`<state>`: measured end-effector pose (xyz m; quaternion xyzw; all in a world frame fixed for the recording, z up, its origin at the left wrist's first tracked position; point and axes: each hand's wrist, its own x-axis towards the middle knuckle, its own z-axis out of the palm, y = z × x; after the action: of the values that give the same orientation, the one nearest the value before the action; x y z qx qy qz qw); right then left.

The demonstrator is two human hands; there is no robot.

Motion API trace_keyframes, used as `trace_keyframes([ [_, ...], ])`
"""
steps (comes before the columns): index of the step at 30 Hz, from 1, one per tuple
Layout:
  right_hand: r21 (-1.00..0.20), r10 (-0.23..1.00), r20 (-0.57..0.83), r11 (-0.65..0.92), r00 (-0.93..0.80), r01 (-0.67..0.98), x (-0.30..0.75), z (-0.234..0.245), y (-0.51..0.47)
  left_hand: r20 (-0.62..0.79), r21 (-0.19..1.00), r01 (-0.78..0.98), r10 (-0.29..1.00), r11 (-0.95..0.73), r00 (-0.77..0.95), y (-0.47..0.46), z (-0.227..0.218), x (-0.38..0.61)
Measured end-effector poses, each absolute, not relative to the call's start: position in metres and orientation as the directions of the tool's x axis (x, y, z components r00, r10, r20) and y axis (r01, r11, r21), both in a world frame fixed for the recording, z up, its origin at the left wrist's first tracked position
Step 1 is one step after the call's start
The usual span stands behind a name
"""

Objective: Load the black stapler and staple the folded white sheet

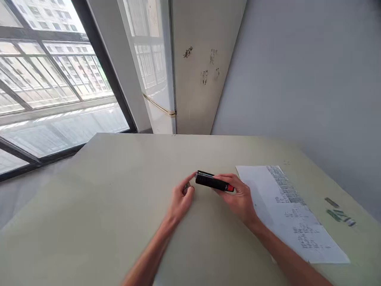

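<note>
A black stapler (210, 181) with a red end is held above the table, lying nearly level. My right hand (239, 198) is closed around its red end, thumb and fingers on either side. My left hand (181, 200) is at the other end, its index finger stretched out and touching the stapler's tip. The thumb and remaining fingers are curled in around a small greyish, shiny thing (185, 187), too small to name. Beside my right hand lie printed paper sheets (258, 190), partly under my right forearm.
Near the table's right edge lie a dark flat strip (331, 202) and several small greenish and grey pieces (337, 215). The pale table (119, 206) reaches to a grey wall (297, 71) on the right. A stained fridge-like cabinet (205, 95) and a window (53, 79) stand beyond.
</note>
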<state>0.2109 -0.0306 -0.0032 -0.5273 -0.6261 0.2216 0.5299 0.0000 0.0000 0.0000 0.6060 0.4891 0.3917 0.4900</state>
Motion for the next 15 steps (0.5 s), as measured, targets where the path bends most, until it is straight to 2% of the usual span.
trace_keyframes([
  [3,-0.867,0.925,0.352,0.263,0.145,0.423,0.207,-0.003,-0.028,-0.029,0.975,0.22,0.963,-0.032,0.269,-0.001,-0.004,0.005],
  [6,-0.92,0.955,0.228,0.147,0.19,0.364,0.203,-0.003,-0.02,-0.056,0.99,0.139,0.981,0.03,0.184,0.0,-0.004,0.007],
  [7,-0.936,0.961,0.187,0.113,0.201,0.333,0.202,-0.004,-0.016,-0.076,0.995,0.075,0.989,0.066,0.129,0.0,-0.003,0.008],
  [9,-0.959,0.967,0.136,0.075,0.213,0.273,0.2,-0.006,-0.005,-0.153,0.973,-0.17,0.988,0.155,0.027,0.0,-0.002,0.009],
  [12,-0.965,0.967,0.13,0.073,0.217,0.251,0.196,-0.011,0.016,-0.262,0.811,-0.54,0.965,0.224,0.006,-0.001,-0.001,0.012],
  [15,-0.939,0.964,0.202,0.14,0.174,0.314,0.187,-0.016,0.041,-0.303,0.693,-0.671,0.951,0.265,0.062,0.002,-0.001,0.013],
])
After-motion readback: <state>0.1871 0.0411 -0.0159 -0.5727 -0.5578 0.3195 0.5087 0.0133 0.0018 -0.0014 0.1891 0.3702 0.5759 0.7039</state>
